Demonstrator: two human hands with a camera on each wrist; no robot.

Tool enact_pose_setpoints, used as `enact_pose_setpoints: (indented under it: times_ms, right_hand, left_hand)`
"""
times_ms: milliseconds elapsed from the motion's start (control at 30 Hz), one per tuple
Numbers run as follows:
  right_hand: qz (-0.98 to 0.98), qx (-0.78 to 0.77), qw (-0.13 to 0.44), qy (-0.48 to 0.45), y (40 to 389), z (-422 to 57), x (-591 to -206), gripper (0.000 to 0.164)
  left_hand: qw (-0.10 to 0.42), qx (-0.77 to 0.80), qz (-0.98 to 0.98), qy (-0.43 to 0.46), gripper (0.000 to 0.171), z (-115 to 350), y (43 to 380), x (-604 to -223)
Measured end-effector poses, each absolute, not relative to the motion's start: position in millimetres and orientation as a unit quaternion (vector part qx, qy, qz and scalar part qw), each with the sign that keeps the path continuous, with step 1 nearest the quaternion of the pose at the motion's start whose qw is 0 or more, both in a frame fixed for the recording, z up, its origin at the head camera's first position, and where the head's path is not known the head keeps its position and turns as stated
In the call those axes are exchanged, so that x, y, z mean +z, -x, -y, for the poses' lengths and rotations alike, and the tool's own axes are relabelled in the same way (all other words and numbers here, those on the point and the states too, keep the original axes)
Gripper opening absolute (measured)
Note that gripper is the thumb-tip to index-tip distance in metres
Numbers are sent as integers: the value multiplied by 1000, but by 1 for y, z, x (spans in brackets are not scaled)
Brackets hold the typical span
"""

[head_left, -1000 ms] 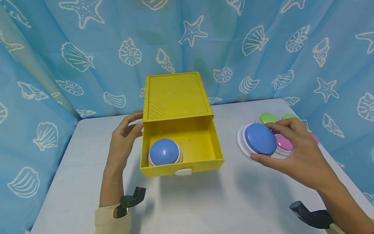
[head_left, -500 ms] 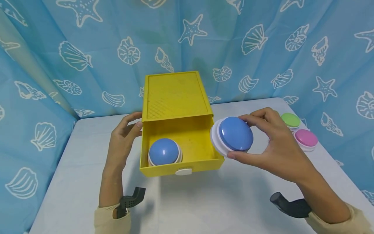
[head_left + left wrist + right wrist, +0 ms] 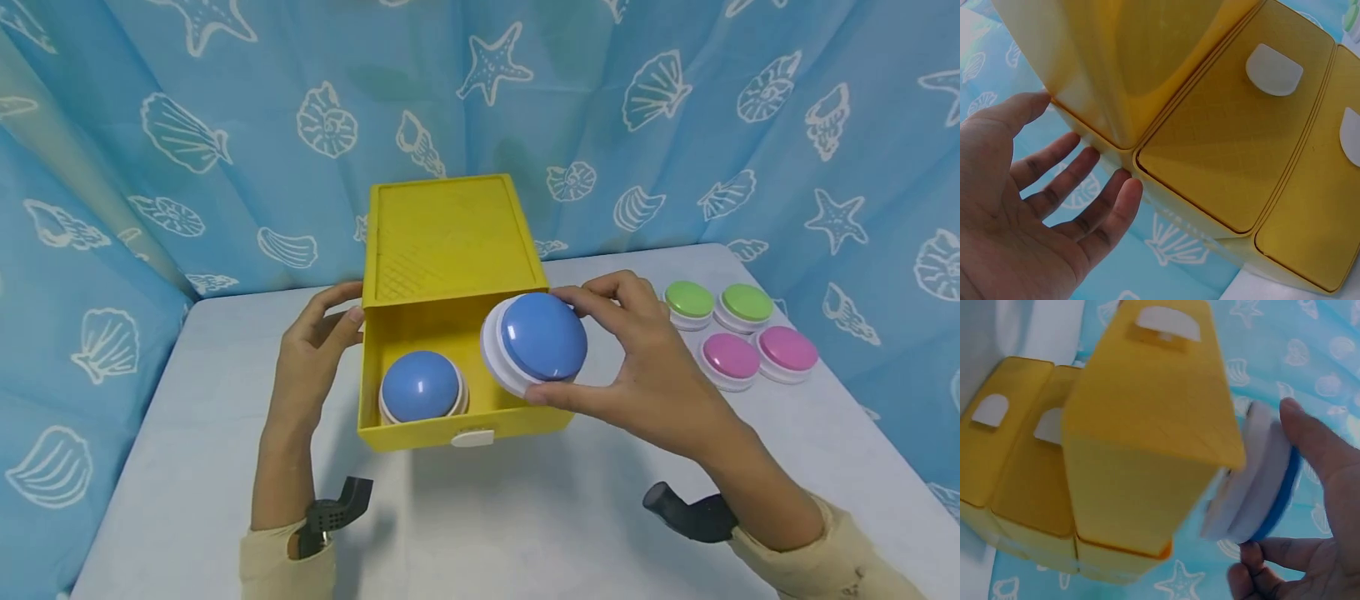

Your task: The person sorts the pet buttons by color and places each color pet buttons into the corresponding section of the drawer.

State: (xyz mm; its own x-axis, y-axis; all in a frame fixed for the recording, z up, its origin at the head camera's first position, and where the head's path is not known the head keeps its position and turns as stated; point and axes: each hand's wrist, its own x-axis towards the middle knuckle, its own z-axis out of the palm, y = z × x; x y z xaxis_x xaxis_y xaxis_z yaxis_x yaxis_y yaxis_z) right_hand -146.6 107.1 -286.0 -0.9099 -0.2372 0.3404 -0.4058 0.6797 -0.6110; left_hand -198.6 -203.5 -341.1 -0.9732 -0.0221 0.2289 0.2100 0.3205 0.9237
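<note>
My right hand (image 3: 637, 358) pinches a round blue push button (image 3: 544, 337) with a white base, thumb and fingers at its rim. It is tilted, overlapping the right side of the pulled-out yellow drawer (image 3: 465, 435) in the head view. In the right wrist view the button (image 3: 1250, 478) is edge-on beside the drawer. A second blue push button (image 3: 420, 387) sits inside the drawer at its left front. My left hand (image 3: 311, 354) touches the left side of the yellow drawer cabinet (image 3: 453, 237), its fingers (image 3: 1113, 215) loosely extended along the side in the left wrist view.
Two green push buttons (image 3: 689, 300) and two pink ones (image 3: 731, 357) stand on the white table (image 3: 480, 533) at the right. More drawer fronts (image 3: 1222, 137) with white tabs lie below the pulled-out one. A blue shell-patterned curtain (image 3: 495, 125) hangs behind.
My right hand has carried its blue push button leftward from beside the green and pink ones to over the drawer's right side. The left hand stays at the cabinet.
</note>
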Motion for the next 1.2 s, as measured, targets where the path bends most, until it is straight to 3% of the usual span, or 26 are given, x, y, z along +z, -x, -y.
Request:
enact_pose_setpoints:
  times_ms: [133,333,533,633,833,1033,1200]
  right_hand:
    - [902,362,146,-187,140,-100,-286,71]
    - [855,389,244,-243,119,-97,-283,43]
    - [770,465,318,-301,95,-89,-312,14]
    - [749,494,297,-327,89,-78,-330,13]
    - [770,508,235,-307,90,-57,-363,29]
    - [768,509,266,-282,97,-48,-393,26]
    - [765,500,303,-271,103,-44,-397,22]
  left_hand:
    - [100,-581,806,53,43,209,206,-351]
    - [98,-581,806,62,42,207,203,-344]
    - [99,-588,800,74,43,204,201,-335]
    - [95,-589,800,69,43,204,201,-336]
    - [88,-591,801,45,43,210,205,-351]
    - [82,-593,800,43,44,215,212,-367]
    - [86,-591,801,53,44,215,215,-364]
